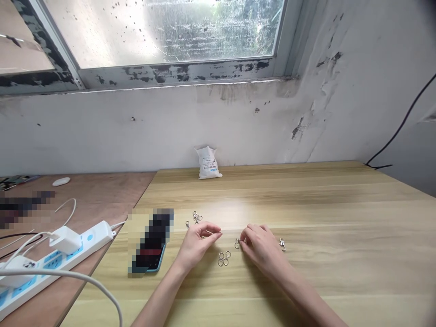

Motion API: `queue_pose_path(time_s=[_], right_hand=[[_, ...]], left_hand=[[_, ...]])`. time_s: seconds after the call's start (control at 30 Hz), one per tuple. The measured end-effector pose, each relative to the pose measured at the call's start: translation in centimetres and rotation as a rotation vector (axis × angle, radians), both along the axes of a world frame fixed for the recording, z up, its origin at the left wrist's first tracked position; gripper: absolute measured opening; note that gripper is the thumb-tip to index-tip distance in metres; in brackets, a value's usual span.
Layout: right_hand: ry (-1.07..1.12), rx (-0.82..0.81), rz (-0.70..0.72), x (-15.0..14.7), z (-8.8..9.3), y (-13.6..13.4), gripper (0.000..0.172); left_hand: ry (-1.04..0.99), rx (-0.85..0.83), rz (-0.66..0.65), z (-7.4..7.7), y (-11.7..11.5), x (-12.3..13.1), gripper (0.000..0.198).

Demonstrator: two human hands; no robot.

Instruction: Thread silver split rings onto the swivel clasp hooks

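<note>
My right hand [259,243] has its thumb and forefinger closed at the edge of a small silver swivel clasp [237,244], which seems to have a ring at its lower end. My left hand [197,243] is bent into a pinch just above the table, its thumb and finger tips almost together; whatever may be between them is too small to see. Several silver split rings [224,258] lie in a cluster between my hands. Beyond my left hand is a loose group of metal clasps [196,217], partly hidden by it. Another clasp [282,245] rests right of my right hand.
A phone [156,263], partly blurred out, lies left of my left hand. A white power strip [98,234] with plugs and cables sits on the brown table [119,186] at left. A small white packet [208,163] stands against the wall at the wooden table's [323,200] back edge.
</note>
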State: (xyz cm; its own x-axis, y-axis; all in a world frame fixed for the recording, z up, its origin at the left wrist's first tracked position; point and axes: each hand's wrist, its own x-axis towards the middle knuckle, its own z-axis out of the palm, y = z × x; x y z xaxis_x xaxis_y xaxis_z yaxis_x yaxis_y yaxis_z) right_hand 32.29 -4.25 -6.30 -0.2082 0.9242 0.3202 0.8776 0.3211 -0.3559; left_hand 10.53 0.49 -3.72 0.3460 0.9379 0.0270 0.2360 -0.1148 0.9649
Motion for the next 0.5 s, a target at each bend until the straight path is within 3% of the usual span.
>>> queue_pose_path(time_s=[0.27, 0.5], right_hand=[[-0.06, 0.022, 0.015, -0.2, 0.8, -0.1, 0.015], [0.095, 0.065, 0.06, -0.9, 1.7, -0.4, 0.016]], left_hand=[[-0.039, -0.034, -0.006, 0.0, 0.0, -0.1, 0.024], [-0.002, -0.009, 0.003, -0.1, -0.1, 0.1, 0.021]])
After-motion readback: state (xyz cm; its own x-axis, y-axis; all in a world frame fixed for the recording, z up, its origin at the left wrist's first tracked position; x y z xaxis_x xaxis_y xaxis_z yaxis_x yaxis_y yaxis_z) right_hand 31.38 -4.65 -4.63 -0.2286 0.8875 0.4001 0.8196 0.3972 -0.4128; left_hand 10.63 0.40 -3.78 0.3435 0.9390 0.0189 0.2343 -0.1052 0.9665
